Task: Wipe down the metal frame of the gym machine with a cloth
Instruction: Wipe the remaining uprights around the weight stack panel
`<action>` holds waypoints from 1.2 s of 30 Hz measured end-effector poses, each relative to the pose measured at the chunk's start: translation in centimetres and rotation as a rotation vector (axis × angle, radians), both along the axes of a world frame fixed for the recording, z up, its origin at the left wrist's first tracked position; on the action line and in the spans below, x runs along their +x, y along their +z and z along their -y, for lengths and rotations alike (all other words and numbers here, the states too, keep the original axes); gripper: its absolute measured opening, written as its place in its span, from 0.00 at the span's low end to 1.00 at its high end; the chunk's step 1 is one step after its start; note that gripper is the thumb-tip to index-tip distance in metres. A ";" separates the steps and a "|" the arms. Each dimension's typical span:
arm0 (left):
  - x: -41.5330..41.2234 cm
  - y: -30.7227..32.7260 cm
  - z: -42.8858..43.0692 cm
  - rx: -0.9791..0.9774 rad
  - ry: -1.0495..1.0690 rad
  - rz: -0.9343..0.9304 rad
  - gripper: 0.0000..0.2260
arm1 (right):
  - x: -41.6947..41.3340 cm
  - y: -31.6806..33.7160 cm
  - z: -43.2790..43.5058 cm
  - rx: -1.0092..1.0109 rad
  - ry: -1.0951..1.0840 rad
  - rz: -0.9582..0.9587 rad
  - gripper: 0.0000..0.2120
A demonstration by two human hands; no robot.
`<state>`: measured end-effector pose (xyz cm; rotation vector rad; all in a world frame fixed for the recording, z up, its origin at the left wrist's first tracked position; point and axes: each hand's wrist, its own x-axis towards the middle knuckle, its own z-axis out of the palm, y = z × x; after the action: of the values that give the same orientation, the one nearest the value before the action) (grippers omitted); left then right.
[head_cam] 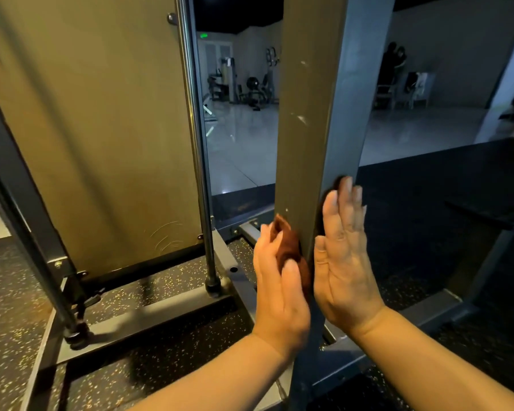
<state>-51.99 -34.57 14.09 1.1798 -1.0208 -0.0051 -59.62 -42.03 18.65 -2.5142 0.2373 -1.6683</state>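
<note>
– The left hand (275, 292): what has it got?
– The brown cloth (288, 247), bunched between the thumb and curled fingers and pushed against the left face of the metal upright (306, 129), low on the post and not far above its base.
– And the right hand (344, 256)?
– Its fingers are straight and grip nothing, with the palm laid flat to the opposite face. I judge it is bracing, so the post is squeezed from both sides and the cloth bites. Something dark shows by its fingertips. It may be the cloth's other end wrapped behind, but I cannot tell.
– Why so low?
– Probably one end of a stroke along the upright. The pale scuffs higher up suggest more metal to cover. Neither hand touches the panel (101, 129) or the rod (196, 143) beside it.
</note>
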 end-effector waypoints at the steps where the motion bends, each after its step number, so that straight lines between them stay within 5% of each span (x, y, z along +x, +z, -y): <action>1: 0.2 1.5 0.2 -0.012 0.014 -0.011 0.23 | 0.3 0.1 -0.1 -0.003 0.024 0.014 0.28; 6: -0.1 4.6 1.2 -0.079 0.091 -0.068 0.20 | 0.9 -0.3 -0.3 0.045 0.045 0.028 0.34; 11: -0.7 -0.1 0.8 -0.012 0.074 -0.071 0.25 | 0.0 0.0 0.3 0.023 0.080 -0.011 0.27; 18: 0.5 5.5 1.2 -0.040 0.142 -0.056 0.21 | 0.4 0.3 0.1 -0.008 0.043 0.022 0.27; 25: -0.6 -0.6 1.3 -0.058 0.046 -0.141 0.26 | 1.0 0.2 0.1 0.021 0.066 0.068 0.25; 32: 0.6 5.9 1.6 -0.163 0.025 -0.064 0.23 | 1.1 0.1 0.0 0.038 0.096 0.092 0.27; 36: 0.0 1.1 1.5 -0.122 -0.040 -0.095 0.27 | 1.1 0.0 0.0 0.032 0.100 0.096 0.25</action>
<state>-51.98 -36.09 15.15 1.0389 -0.9473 -0.0299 -58.51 -42.00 18.62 -2.3742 0.1261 -1.7262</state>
